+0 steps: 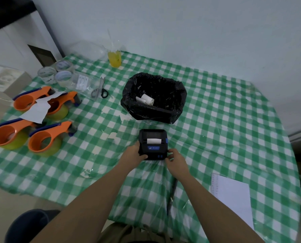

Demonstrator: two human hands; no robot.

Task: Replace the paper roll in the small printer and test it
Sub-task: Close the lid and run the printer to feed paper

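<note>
A small black printer (153,137) with blue buttons stands on the green checked tablecloth (216,130) near the middle of the table. A short strip of white paper (153,141) sticks out of its slot. My left hand (134,153) grips the printer's left side. My right hand (175,159) holds its right front corner, thumb on the front edge near the blue buttons. Behind the printer a black bin bag (137,106) holds a used white paper roll (145,99).
Several orange tape dispensers (44,137) lie at the left with a white sheet over two of them. Scissors (100,90), tape rolls (63,77) and a yellow-filled plastic bag (114,58) sit at the back. A white notepad (232,197) lies at the right front.
</note>
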